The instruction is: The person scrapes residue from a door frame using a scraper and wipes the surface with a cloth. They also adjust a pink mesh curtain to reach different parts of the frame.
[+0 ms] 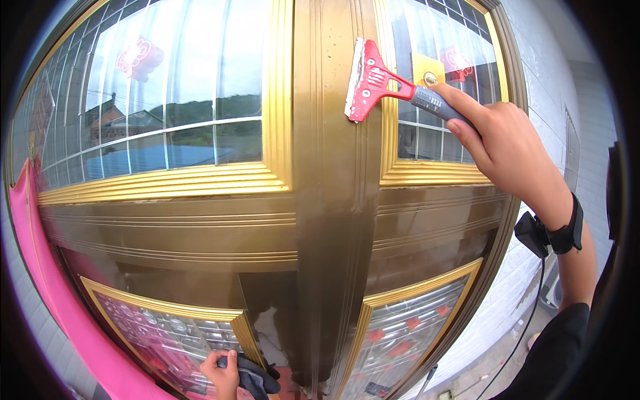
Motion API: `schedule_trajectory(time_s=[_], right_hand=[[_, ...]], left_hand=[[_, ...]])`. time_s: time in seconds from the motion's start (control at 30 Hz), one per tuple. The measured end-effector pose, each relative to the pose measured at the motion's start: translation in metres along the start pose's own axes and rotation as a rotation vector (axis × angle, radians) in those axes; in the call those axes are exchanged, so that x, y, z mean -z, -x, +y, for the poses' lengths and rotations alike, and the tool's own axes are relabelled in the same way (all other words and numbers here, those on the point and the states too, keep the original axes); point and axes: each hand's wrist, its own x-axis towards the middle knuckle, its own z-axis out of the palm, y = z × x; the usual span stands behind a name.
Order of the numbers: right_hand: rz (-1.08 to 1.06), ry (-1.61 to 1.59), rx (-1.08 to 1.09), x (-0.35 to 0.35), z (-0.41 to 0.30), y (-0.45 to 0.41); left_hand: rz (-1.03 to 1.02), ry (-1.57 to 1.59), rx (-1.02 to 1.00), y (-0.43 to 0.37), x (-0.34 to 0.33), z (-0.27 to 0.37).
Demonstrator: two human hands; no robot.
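My right hand [507, 142] grips the grey handle of a red scraper [375, 82], its wide head turned left across the brown centre stile [336, 210] of a door. White residue covers the blade edge. Small dark specks show on the stile above the head; whether the blade touches the surface I cannot tell. Low in the view, my left hand [222, 372] holds a dark grey cloth [255, 379], close to the gold trim of the lower left panel [190, 325]. A black strap with a small device [532, 232] is around my right wrist.
Gold-framed glass panes [175, 100] reflect hills, roofs and sky. Red decorations [140, 57] and a yellow square [427, 67] show at the panes. A pink cloth [50, 290] hangs along the left side. A black cable [530, 315] trails from the wrist device beside a white wall [547, 95].
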Motion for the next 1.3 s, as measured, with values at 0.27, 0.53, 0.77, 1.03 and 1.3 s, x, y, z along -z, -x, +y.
schedule_trajectory(time_s=[0.27, 0.53, 0.77, 1.03, 1.3], right_hand=[[-0.088, 0.060, 0.163, 0.000, -0.013, -0.001], [-0.141, 0.045, 0.158, -0.009, -0.021, 0.017], [-0.186, 0.083, 0.197, -0.014, -0.025, 0.035], [-0.093, 0.065, 0.176, -0.024, -0.035, 0.034], [-0.095, 0.022, 0.114, -0.021, -0.048, 0.039]], left_hand=[[0.011, 0.000, 0.023, 0.010, 0.010, 0.028], [-0.018, -0.006, 0.074, 0.024, 0.030, 0.028], [-0.034, -0.023, 0.112, 0.029, 0.039, 0.031], [-0.036, -0.030, 0.132, 0.031, 0.045, 0.033], [-0.062, -0.051, 0.136, 0.033, 0.042, 0.030]])
